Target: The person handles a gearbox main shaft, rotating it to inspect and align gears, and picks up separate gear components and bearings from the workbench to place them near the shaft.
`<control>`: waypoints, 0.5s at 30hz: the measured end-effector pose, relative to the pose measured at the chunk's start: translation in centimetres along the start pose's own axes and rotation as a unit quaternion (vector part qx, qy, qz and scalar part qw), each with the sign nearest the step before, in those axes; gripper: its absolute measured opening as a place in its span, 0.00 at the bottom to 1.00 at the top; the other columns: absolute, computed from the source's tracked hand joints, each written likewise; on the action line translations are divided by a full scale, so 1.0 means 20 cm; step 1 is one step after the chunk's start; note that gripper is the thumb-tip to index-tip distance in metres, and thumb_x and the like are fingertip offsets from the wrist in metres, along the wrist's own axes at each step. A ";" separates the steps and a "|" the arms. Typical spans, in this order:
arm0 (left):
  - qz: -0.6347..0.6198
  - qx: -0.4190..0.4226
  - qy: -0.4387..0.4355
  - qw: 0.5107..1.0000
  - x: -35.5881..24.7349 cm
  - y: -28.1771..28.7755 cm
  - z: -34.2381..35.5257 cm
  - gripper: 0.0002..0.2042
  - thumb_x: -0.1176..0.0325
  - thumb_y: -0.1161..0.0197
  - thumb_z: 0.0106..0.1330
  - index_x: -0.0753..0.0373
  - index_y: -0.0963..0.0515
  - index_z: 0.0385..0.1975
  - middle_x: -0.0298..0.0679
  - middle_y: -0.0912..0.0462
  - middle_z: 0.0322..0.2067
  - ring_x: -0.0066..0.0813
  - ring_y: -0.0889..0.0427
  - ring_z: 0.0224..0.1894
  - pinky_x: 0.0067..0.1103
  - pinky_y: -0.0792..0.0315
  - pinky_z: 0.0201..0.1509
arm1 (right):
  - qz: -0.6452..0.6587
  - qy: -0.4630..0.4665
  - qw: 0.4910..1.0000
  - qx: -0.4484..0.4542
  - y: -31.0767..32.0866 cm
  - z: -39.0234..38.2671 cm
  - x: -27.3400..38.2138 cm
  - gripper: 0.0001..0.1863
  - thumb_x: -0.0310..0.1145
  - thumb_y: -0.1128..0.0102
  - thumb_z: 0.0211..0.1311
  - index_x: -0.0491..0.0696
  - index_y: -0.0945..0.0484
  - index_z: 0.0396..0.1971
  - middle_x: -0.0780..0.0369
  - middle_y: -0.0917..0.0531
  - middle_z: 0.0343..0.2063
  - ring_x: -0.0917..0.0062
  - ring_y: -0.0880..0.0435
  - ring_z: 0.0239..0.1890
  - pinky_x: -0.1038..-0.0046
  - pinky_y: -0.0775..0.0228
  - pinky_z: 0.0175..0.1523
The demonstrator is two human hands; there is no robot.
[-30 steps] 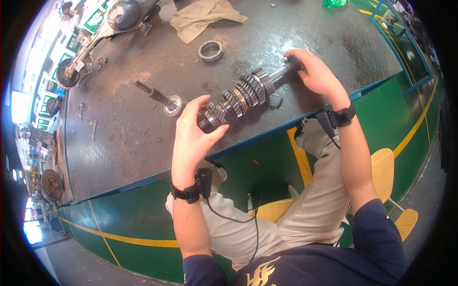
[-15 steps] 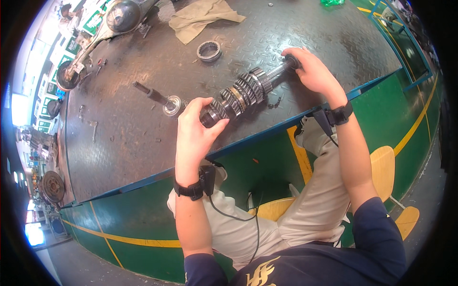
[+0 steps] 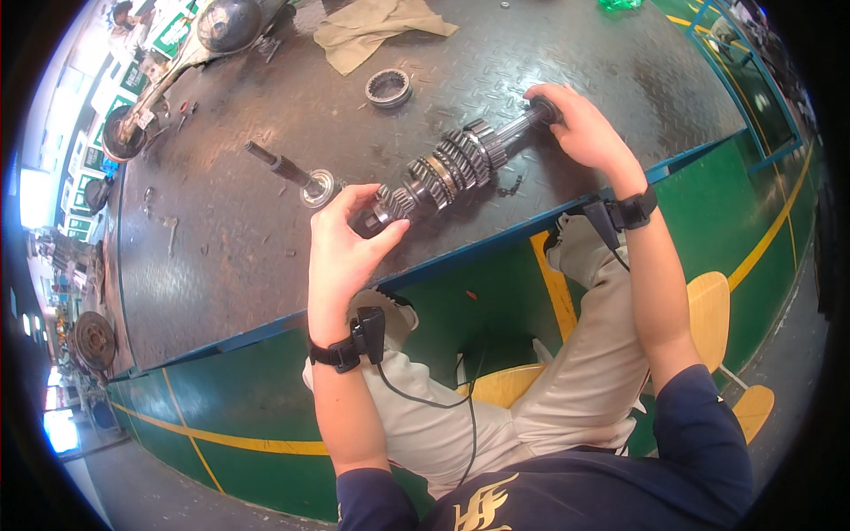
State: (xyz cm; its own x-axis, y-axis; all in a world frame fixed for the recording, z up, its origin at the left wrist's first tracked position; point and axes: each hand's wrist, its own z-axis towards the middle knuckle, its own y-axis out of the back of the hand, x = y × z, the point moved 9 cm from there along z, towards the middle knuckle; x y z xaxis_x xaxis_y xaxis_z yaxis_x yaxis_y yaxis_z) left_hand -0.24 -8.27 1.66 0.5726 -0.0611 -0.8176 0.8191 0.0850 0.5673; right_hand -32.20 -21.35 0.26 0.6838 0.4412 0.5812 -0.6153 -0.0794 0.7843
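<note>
A gear shaft [image 3: 450, 170] with several toothed gears and a brass-coloured ring lies slantwise near the table's front edge. My left hand [image 3: 341, 237] is curled round its near left end, thumb and fingers on either side of a dark end piece [image 3: 364, 221] beside the small end gear [image 3: 396, 203]. At the far right end, my right hand [image 3: 584, 128] is wrapped over a dark round part [image 3: 544, 111] on the bare splined length. A thinner shaft with a bearing [image 3: 318, 188] lies just beyond my left hand. Behind the gears sits a toothed ring [image 3: 389, 88].
The metal table [image 3: 230, 248] has a blue front edge. A tan cloth [image 3: 376, 34] lies at the back, and a large axle housing [image 3: 228, 26] at the far left. Small loose parts, including a chain-like piece [image 3: 511, 186], are scattered about. A wooden chair [image 3: 711, 319] stands at right.
My left hand has moved a little left along the shaft, with the dark end piece. More of the shaft's left end shows between the gears. My right hand has barely moved.
</note>
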 end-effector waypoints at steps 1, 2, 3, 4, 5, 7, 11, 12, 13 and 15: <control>0.001 -0.001 0.002 1.000 0.00 0.00 0.00 0.25 0.74 0.20 0.53 0.72 0.18 0.53 0.45 0.10 0.46 0.32 0.13 0.52 0.29 0.23 0.64 | -0.001 -0.001 1.000 0.000 0.00 0.00 0.00 0.32 0.10 0.46 0.55 0.52 0.24 0.60 0.55 0.21 0.53 0.58 0.21 0.55 0.64 0.28 0.60; 0.000 0.000 0.001 1.000 0.00 0.00 0.01 0.25 0.74 0.20 0.53 0.72 0.18 0.53 0.45 0.10 0.46 0.32 0.13 0.52 0.29 0.23 0.64 | -0.005 0.005 1.000 -0.002 0.00 0.00 0.00 0.32 0.09 0.47 0.55 0.52 0.24 0.60 0.55 0.21 0.53 0.58 0.21 0.56 0.64 0.28 0.60; 0.002 0.004 0.008 1.000 0.01 0.00 0.01 0.25 0.75 0.20 0.53 0.73 0.18 0.53 0.45 0.10 0.46 0.32 0.13 0.52 0.29 0.23 0.64 | -0.008 0.012 1.000 -0.003 0.00 0.00 0.01 0.33 0.09 0.47 0.55 0.52 0.24 0.60 0.55 0.21 0.54 0.58 0.22 0.56 0.64 0.28 0.61; 0.003 0.007 0.014 1.000 0.01 0.00 0.01 0.26 0.75 0.20 0.53 0.73 0.18 0.53 0.46 0.10 0.46 0.32 0.13 0.52 0.29 0.23 0.63 | -0.008 0.012 1.000 -0.003 0.00 0.00 0.01 0.33 0.09 0.47 0.55 0.52 0.24 0.60 0.55 0.21 0.54 0.58 0.22 0.56 0.64 0.28 0.61; 0.002 0.007 0.014 1.000 0.01 -0.01 0.02 0.26 0.75 0.20 0.53 0.73 0.18 0.53 0.46 0.10 0.46 0.32 0.13 0.52 0.29 0.23 0.63 | -0.018 0.021 1.000 -0.008 0.00 0.00 0.01 0.33 0.09 0.47 0.54 0.52 0.24 0.60 0.55 0.21 0.54 0.58 0.22 0.57 0.64 0.28 0.61; -0.073 0.025 0.051 0.996 0.04 -0.05 0.04 0.26 0.74 0.20 0.54 0.75 0.18 0.53 0.46 0.10 0.46 0.31 0.13 0.52 0.29 0.23 0.63 | -0.026 0.033 0.999 -0.013 0.00 0.00 0.02 0.33 0.09 0.47 0.54 0.51 0.24 0.60 0.55 0.21 0.54 0.57 0.22 0.57 0.64 0.28 0.61; -0.069 0.035 0.043 0.996 0.02 -0.09 0.06 0.25 0.74 0.20 0.55 0.75 0.18 0.53 0.46 0.10 0.46 0.31 0.13 0.52 0.28 0.23 0.63 | -0.018 0.034 0.999 -0.018 0.01 0.00 0.03 0.31 0.10 0.47 0.53 0.50 0.24 0.58 0.54 0.19 0.52 0.55 0.22 0.58 0.62 0.28 0.63; -0.067 0.032 0.039 0.996 0.03 -0.09 0.05 0.25 0.74 0.20 0.56 0.75 0.18 0.53 0.45 0.10 0.46 0.30 0.13 0.51 0.27 0.23 0.64 | -0.011 0.026 0.999 -0.015 0.01 0.00 0.04 0.30 0.11 0.47 0.53 0.49 0.23 0.58 0.54 0.17 0.52 0.53 0.22 0.59 0.61 0.28 0.64; -0.065 0.029 0.036 0.997 0.03 -0.09 0.05 0.25 0.74 0.20 0.56 0.74 0.18 0.53 0.45 0.10 0.46 0.30 0.13 0.51 0.27 0.23 0.64 | -0.011 0.027 0.999 -0.014 0.02 0.00 0.05 0.30 0.11 0.47 0.53 0.49 0.23 0.58 0.54 0.17 0.52 0.53 0.22 0.59 0.61 0.28 0.64; -0.065 0.028 0.033 0.997 0.02 -0.08 0.05 0.25 0.74 0.20 0.56 0.74 0.18 0.53 0.45 0.10 0.46 0.30 0.13 0.51 0.27 0.23 0.64 | -0.008 -0.002 1.000 -0.007 0.01 0.00 0.04 0.30 0.11 0.47 0.53 0.49 0.23 0.58 0.54 0.17 0.53 0.54 0.22 0.59 0.61 0.28 0.65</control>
State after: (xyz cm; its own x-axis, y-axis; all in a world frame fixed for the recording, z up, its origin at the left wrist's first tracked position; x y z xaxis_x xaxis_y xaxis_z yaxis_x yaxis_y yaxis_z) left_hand -1.31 -9.37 0.40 0.4588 -0.0013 -0.8885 0.8883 0.0251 0.4586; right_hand -31.77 -20.97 0.97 0.6951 0.4386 0.5696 -0.6097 -0.0603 0.7904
